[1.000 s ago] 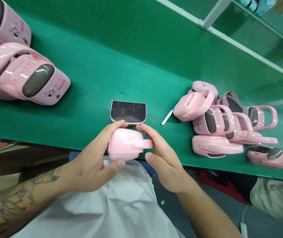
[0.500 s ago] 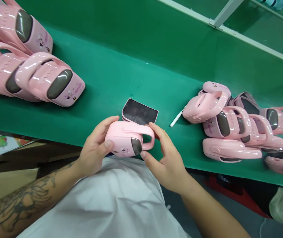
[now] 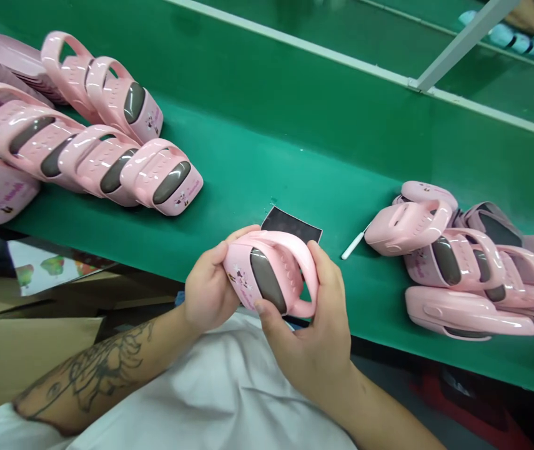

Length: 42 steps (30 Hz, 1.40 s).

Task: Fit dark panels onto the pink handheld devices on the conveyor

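Evidently, both hands, left and right, grip the pink handled housing at lower centre; glossy, probably light and stiff, it is best held by shell and handle.

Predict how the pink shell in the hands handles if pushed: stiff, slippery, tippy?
Likely stiff: the pink shell shows no dent between the left hand and right hand. Probably somewhat slippery, given its glossy surface. May rock or tip if pushed, as its sides curve and the loop handle juts out.
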Available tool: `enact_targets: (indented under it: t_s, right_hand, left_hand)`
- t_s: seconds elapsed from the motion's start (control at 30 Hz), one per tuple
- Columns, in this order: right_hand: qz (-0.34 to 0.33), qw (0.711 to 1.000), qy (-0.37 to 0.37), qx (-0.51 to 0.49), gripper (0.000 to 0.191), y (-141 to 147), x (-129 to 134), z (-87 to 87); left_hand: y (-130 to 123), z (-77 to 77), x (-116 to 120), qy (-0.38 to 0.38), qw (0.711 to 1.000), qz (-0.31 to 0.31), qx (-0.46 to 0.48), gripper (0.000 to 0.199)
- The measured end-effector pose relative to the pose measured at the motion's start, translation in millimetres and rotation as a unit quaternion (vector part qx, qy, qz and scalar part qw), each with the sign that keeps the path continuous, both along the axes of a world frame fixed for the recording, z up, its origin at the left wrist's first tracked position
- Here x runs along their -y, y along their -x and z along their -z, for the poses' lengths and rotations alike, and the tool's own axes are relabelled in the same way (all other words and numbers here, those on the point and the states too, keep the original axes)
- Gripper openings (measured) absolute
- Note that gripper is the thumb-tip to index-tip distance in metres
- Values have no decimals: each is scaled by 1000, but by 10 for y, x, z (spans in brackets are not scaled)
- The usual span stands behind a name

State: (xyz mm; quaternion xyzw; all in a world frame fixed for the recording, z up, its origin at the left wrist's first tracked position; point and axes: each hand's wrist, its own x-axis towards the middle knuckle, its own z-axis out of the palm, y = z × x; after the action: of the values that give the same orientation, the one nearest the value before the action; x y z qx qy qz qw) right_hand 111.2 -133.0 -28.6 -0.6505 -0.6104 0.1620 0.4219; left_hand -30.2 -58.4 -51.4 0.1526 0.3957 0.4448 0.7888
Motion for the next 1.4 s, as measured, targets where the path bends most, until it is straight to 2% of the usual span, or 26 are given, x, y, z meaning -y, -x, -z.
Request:
enact_targets:
  t_s: [0.13,0.2,0.3,0.4,0.5,0.57,0.67,0.77,0.83,0.93,1.03,1.27,1.4]
  right_hand:
    - [9,1000,-21,14,82,-19,-9,-78]
    - [11,1000,2,-6,83,-88,14,-95]
    - [9,993,100,-67,85,-286,71,-79]
    - [-30,989,125,-71,79,-507,112,-55]
    - [-117,987,107,-22,72,-621,96,-70]
    - [-165,977,135,-6,75,-632,57,-105]
    - [-214,954,205,-46,76,-624,0,-187]
    - [-248,924,269,-111,77,-625,-5,-282]
    - [-265,915,278,-124,78,-614,18,-333]
    - [-274,919,256,-123,77,-569,56,-361]
    - [-263,919,263,-133,76,-529,87,-337]
    - [-231,911,296,-172,78,-519,126,-292]
    - [-230,920,279,-153,82,-505,123,-326]
  left_hand:
    - [-12,-87,-61,-4,1000,10,29,48]
    - [26,-109,-49,-55,997,40,25,57]
    - [126,-115,-4,-177,977,106,-54,81]
    - [216,-99,19,-276,927,157,-200,104]
    - [246,-66,-6,-354,847,226,-325,101]
    - [234,-38,-26,-403,805,247,-358,97]
    - [218,-7,-24,-472,776,244,-339,98]
    - [247,10,27,-499,751,292,-318,98]
    - [278,32,76,-502,737,320,-318,103]
    - [304,79,127,-532,719,313,-320,112]
    - [291,76,112,-549,713,306,-310,112]
    - [233,-116,12,-492,730,361,-308,97]
    - [203,-111,18,-477,746,342,-314,95]
